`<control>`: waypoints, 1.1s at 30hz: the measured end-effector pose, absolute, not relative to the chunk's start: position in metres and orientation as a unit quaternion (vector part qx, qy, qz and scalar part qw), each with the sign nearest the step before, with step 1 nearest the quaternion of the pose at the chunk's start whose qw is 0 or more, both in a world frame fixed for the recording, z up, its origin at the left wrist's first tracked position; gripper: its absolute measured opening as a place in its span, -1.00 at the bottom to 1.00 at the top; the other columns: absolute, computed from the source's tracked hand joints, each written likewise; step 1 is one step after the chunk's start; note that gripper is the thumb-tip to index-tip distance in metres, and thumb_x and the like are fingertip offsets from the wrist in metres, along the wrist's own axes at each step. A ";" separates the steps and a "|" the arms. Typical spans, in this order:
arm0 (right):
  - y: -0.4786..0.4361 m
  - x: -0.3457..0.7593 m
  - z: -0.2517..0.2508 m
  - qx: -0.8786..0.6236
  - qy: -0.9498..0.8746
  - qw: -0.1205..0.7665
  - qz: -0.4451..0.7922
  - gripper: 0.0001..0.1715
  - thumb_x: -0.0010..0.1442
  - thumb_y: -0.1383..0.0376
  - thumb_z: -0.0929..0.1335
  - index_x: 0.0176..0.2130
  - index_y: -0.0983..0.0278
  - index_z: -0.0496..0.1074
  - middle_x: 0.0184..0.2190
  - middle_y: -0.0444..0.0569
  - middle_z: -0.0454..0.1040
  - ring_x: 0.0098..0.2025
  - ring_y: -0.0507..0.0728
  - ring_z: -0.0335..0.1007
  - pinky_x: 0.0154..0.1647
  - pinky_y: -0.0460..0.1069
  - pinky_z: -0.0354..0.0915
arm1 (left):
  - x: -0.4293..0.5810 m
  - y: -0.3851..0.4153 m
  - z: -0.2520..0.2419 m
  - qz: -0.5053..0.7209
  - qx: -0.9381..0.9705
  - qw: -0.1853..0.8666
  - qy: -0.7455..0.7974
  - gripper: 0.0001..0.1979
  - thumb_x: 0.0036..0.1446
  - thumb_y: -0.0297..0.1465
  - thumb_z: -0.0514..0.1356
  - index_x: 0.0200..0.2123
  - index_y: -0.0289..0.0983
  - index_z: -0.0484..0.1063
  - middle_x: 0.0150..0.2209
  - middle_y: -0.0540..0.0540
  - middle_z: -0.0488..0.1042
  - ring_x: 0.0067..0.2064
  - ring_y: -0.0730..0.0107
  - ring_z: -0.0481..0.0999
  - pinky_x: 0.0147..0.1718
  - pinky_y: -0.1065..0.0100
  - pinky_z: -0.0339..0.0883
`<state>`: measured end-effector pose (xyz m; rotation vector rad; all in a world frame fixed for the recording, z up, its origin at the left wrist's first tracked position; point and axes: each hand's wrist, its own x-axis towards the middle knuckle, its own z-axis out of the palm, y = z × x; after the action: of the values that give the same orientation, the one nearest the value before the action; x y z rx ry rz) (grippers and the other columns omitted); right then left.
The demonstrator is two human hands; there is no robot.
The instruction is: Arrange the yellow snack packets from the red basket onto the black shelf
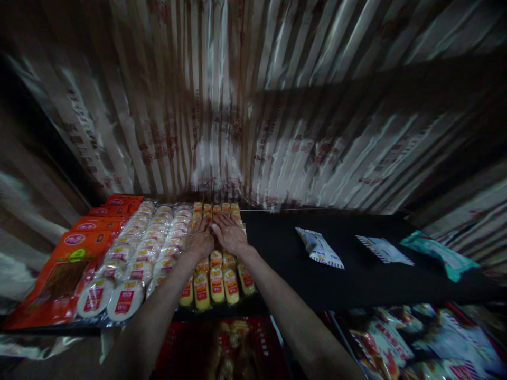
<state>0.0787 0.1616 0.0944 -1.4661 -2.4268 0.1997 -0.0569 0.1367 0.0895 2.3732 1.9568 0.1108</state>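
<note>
Both arms reach forward over a dark shelf. My left hand (200,237) lies flat, fingers stretched out, on rows of small yellow wrapped cakes (216,285). Beside it, with the thumbs meeting or nearly so, my right hand (230,233) rests palm down on the same rows. The cakes carry red and yellow labels, and some are hidden under the hands. Just left of them stand rows of round white wrapped cakes (125,301) with red labels. Neither hand has its fingers closed around anything.
Orange snack packets (71,253) overlap at the shelf's left end. On the black shelf surface (273,253) to the right lie two white packets (320,247) and a teal packet (439,253). Below stand a red box (190,348) and a bin of mixed packets (390,343). Striped sheeting (245,132) hangs behind.
</note>
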 end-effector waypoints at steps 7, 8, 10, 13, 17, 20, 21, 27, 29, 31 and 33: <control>0.163 0.061 0.086 -0.513 -0.844 0.133 0.083 -0.32 0.41 0.10 -0.04 0.23 0.39 0.26 0.18 0.13 0.38 0.28 0.14 0.18 0.36 0.10 -0.11 | -0.060 0.140 0.082 0.052 0.773 0.044 0.631 -0.46 0.28 -0.39 -0.15 0.30 -0.32 0.16 0.35 -0.19 0.09 0.39 0.12 -0.02 0.32 -0.04 -0.20; 0.163 0.061 0.086 -0.512 -0.844 0.134 0.085 -0.32 0.41 0.10 -0.04 0.23 0.39 0.26 0.19 0.13 0.37 0.28 0.15 0.18 0.36 0.10 -0.10 | -0.061 0.140 0.082 0.056 0.771 0.043 0.633 -0.46 0.28 -0.39 -0.14 0.30 -0.32 0.15 0.35 -0.19 0.09 0.39 0.13 -0.03 0.33 -0.03 -0.19; 0.163 0.063 0.089 -0.516 -0.841 0.143 0.084 -0.32 0.40 0.10 -0.02 0.24 0.40 0.25 0.23 0.12 0.31 0.32 0.16 0.12 0.37 0.10 -0.11 | -0.061 0.140 0.082 0.068 0.766 0.041 0.638 -0.46 0.28 -0.40 -0.14 0.30 -0.34 0.15 0.35 -0.20 0.08 0.39 0.14 -0.03 0.33 -0.02 -0.19; 0.163 0.072 0.093 -0.547 -0.814 0.179 0.076 -0.32 0.40 0.11 -0.03 0.26 0.39 0.22 0.30 0.10 0.20 0.38 0.16 -0.03 0.39 0.11 -0.14 | -0.061 0.135 0.086 0.094 0.761 0.026 0.641 -0.47 0.31 -0.34 -0.17 0.28 -0.37 0.17 0.34 -0.24 0.10 0.39 0.15 -0.04 0.33 -0.01 -0.20; 0.159 0.095 0.093 -0.624 -0.749 0.206 0.088 -0.33 0.40 0.11 -0.03 0.29 0.37 0.18 0.35 0.10 0.08 0.41 0.19 -0.13 0.39 0.15 -0.17 | -0.058 0.114 0.084 0.137 0.763 -0.010 0.631 -0.46 0.34 -0.24 -0.19 0.28 -0.29 0.19 0.34 -0.22 0.11 0.39 0.14 -0.02 0.33 -0.03 -0.19; 0.154 0.111 0.090 -0.674 -0.702 0.200 0.116 -0.33 0.39 0.09 -0.02 0.31 0.32 0.15 0.37 0.10 0.02 0.42 0.22 -0.17 0.38 0.18 -0.13 | -0.057 0.092 0.074 0.158 0.761 -0.035 0.629 -0.47 0.33 -0.20 -0.16 0.26 -0.23 0.23 0.33 -0.20 0.14 0.38 0.13 -0.01 0.33 -0.03 -0.19; 0.153 0.115 0.089 -0.683 -0.692 0.200 0.125 -0.34 0.39 0.08 -0.01 0.31 0.30 0.13 0.37 0.09 0.01 0.42 0.22 -0.18 0.37 0.18 -0.12 | -0.058 0.086 0.069 0.163 0.757 -0.041 0.631 -0.47 0.33 -0.18 -0.14 0.26 -0.23 0.24 0.33 -0.20 0.15 0.38 0.13 0.00 0.33 -0.02 -0.19; 0.148 0.118 0.081 -0.679 -0.690 0.184 0.169 -0.31 0.39 0.04 -0.03 0.34 0.27 0.07 0.38 0.07 0.01 0.42 0.20 -0.17 0.37 0.17 -0.10 | -0.055 0.064 0.054 0.169 0.743 -0.046 0.646 -0.46 0.30 -0.13 -0.08 0.24 -0.23 0.27 0.32 -0.19 0.16 0.37 0.11 0.02 0.31 -0.02 -0.08; 0.147 0.117 0.079 -0.671 -0.700 0.170 0.176 -0.31 0.39 0.06 -0.04 0.33 0.32 0.07 0.38 0.09 0.00 0.42 0.18 -0.16 0.37 0.15 -0.10 | -0.053 0.064 0.055 0.162 0.742 -0.038 0.649 -0.46 0.30 -0.14 -0.09 0.23 -0.23 0.27 0.32 -0.19 0.16 0.38 0.10 0.02 0.29 -0.02 -0.04; 0.146 0.115 0.079 -0.671 -0.705 0.163 0.166 -0.31 0.40 0.07 -0.03 0.33 0.35 0.09 0.38 0.10 -0.01 0.42 0.18 -0.18 0.37 0.14 -0.10 | -0.052 0.065 0.058 0.157 0.743 -0.034 0.650 -0.45 0.30 -0.14 -0.09 0.23 -0.26 0.28 0.32 -0.22 0.15 0.37 0.08 0.02 0.29 -0.02 -0.04; 0.142 0.114 0.082 -0.673 -0.709 0.165 0.134 -0.33 0.40 0.09 0.01 0.32 0.36 0.09 0.38 0.10 -0.03 0.43 0.20 -0.23 0.38 0.15 -0.13 | -0.053 0.065 0.061 0.158 0.743 -0.036 0.649 -0.45 0.30 -0.15 -0.08 0.23 -0.28 0.27 0.32 -0.25 0.14 0.37 0.07 0.03 0.30 -0.01 -0.07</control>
<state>0.1142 0.1417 0.0816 -1.9170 -2.0188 0.3815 -0.0526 0.0654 0.0611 2.3894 2.0892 0.5093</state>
